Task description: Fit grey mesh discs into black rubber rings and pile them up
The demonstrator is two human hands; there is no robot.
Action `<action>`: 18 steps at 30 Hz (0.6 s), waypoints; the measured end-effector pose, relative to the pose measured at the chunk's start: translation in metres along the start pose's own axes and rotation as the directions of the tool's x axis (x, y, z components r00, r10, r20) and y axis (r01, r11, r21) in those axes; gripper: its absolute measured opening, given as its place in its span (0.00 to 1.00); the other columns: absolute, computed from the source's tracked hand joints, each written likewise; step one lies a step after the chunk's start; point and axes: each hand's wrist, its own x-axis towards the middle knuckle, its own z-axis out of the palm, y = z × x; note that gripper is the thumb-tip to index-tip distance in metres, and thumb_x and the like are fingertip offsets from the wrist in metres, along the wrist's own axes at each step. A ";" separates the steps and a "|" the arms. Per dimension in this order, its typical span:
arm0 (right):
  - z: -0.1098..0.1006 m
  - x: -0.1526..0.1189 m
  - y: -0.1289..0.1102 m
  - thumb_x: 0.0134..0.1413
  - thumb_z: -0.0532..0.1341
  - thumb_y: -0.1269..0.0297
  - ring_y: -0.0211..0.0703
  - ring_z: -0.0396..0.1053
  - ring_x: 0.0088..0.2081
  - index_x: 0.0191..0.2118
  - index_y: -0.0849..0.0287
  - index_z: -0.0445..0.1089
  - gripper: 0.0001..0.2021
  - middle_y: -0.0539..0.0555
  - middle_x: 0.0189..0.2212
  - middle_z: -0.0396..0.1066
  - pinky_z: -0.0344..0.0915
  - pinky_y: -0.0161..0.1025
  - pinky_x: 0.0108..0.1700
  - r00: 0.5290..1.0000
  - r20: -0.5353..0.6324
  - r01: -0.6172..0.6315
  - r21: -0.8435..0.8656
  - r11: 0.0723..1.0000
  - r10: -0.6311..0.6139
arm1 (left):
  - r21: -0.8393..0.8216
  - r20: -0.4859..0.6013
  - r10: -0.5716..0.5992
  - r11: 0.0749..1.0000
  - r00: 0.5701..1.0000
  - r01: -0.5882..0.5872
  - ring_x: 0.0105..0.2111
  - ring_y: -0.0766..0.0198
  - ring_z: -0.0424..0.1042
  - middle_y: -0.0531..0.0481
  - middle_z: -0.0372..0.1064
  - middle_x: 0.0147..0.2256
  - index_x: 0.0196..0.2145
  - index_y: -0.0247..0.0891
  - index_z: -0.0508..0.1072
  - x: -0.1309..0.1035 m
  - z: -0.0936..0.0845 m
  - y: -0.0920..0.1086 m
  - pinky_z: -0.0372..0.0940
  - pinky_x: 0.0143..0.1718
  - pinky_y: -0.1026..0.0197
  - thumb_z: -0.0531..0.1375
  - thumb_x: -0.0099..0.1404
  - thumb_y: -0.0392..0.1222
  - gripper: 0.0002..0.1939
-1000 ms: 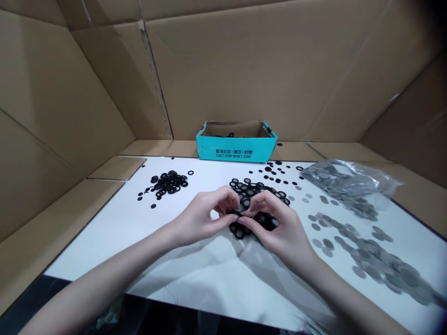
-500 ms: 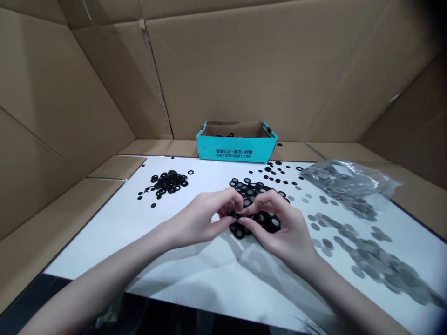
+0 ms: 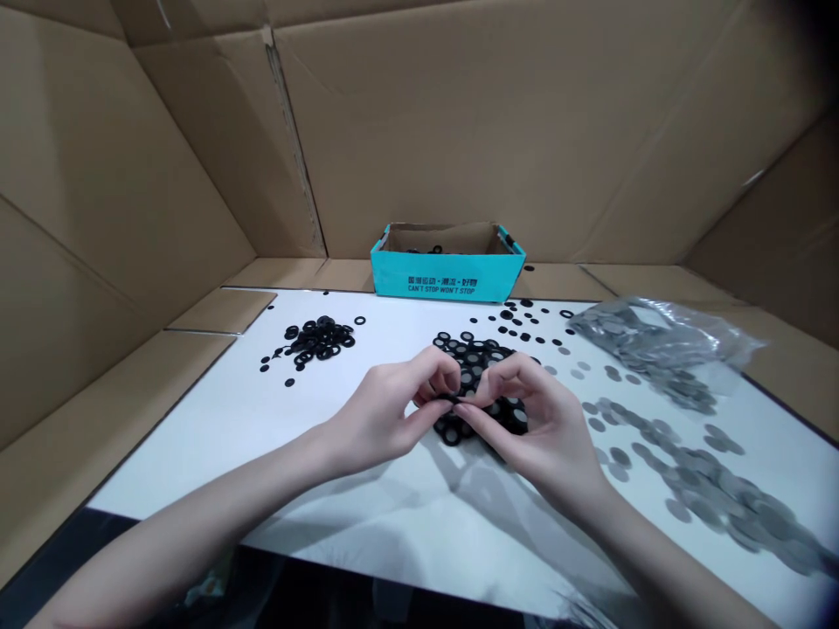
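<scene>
Cardboard walls enclose the back and both sides of the workspace. White table inside them, near edge toward the wearer. Right side: grey discs in a long overlapping spread, running from mid-table down to the near right. Behind that spread, a clear plastic bag lies on its side, with more grey discs in it and some at its lower edge. Teal open box sits at the back centre, printed face forward, a few black rings visible inside.

Left hand and right hand meet front of centre, fingertips nearly touching. Left: thumb and curled forefinger pinching. Right: same, from the other side. Directly behind and below them, a heap of black rings with grey centres, partly hidden by the fingers. Left of it, well apart, a smaller pile of black rings. Small black discs are scattered between box and bag, a few more by the left pile. Black piece is between both hands' fingertips, above the heap's near edge; mostly covered, can't tell its exact shape.
</scene>
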 end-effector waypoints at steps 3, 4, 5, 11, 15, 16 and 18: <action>0.001 -0.003 -0.002 0.51 0.65 0.74 0.37 0.66 0.29 0.31 0.53 0.60 0.12 0.45 0.25 0.65 0.65 0.37 0.33 0.998 -0.046 0.043 -0.002 0.999 -0.043 | 0.064 0.071 0.018 0.998 0.997 -0.022 0.32 0.69 0.70 0.53 0.68 0.34 0.39 0.39 0.63 0.000 -0.004 0.004 0.68 0.34 0.66 0.56 0.65 0.28 0.08; 0.002 -0.003 -0.003 0.51 0.65 0.74 0.37 0.66 0.29 0.31 0.53 0.60 0.13 0.45 0.25 0.66 0.65 0.37 0.33 0.997 -0.055 0.047 -0.003 0.999 -0.047 | 0.083 0.087 0.025 0.996 0.996 -0.032 0.32 0.69 0.70 0.53 0.68 0.34 0.39 0.39 0.64 0.000 -0.006 0.005 0.68 0.35 0.66 0.56 0.65 0.28 0.08; 0.002 -0.002 -0.003 0.51 0.65 0.74 0.37 0.67 0.29 0.31 0.53 0.60 0.12 0.45 0.25 0.66 0.65 0.37 0.34 0.998 -0.057 0.036 0.007 0.999 -0.035 | 0.091 0.091 0.036 0.995 0.995 -0.044 0.32 0.70 0.70 0.53 0.68 0.34 0.38 0.38 0.64 0.000 -0.007 0.006 0.68 0.35 0.66 0.56 0.65 0.28 0.08; 0.001 0.004 -0.001 0.49 0.69 0.67 0.37 0.71 0.28 0.32 0.54 0.59 0.14 0.44 0.23 0.70 0.65 0.36 0.34 0.968 0.015 -0.244 0.290 0.925 0.250 | -0.002 -0.034 0.182 0.983 0.983 -0.182 0.36 0.68 0.72 0.48 0.70 0.41 0.45 0.38 0.66 0.001 -0.009 -0.001 0.72 0.38 0.66 0.62 0.65 0.32 0.13; 0.000 0.005 0.001 0.47 0.71 0.60 0.36 0.69 0.27 0.34 0.54 0.58 0.19 0.46 0.25 0.74 0.62 0.35 0.32 0.898 0.186 -0.438 0.454 0.776 0.398 | 0.055 -0.068 0.308 0.951 0.949 -0.304 0.36 0.66 0.72 0.46 0.72 0.40 0.47 0.37 0.67 0.001 -0.006 -0.004 0.72 0.39 0.64 0.65 0.64 0.35 0.15; 0.000 0.006 0.001 0.47 0.72 0.58 0.36 0.68 0.27 0.34 0.54 0.58 0.20 0.46 0.24 0.73 0.62 0.35 0.31 0.875 0.228 -0.482 0.481 0.733 0.426 | 0.065 -0.082 0.318 0.947 0.945 -0.313 0.36 0.66 0.72 0.47 0.73 0.39 0.47 0.37 0.67 0.001 -0.006 -0.004 0.72 0.39 0.64 0.65 0.65 0.37 0.15; -0.002 0.006 0.000 0.47 0.72 0.54 0.36 0.65 0.26 0.35 0.54 0.59 0.21 0.45 0.23 0.72 0.60 0.34 0.30 0.834 0.293 -0.550 0.518 0.655 0.468 | 0.076 -0.109 0.317 0.948 0.942 -0.310 0.35 0.66 0.73 0.47 0.73 0.39 0.46 0.38 0.67 0.000 -0.006 -0.004 0.72 0.39 0.63 0.66 0.64 0.40 0.16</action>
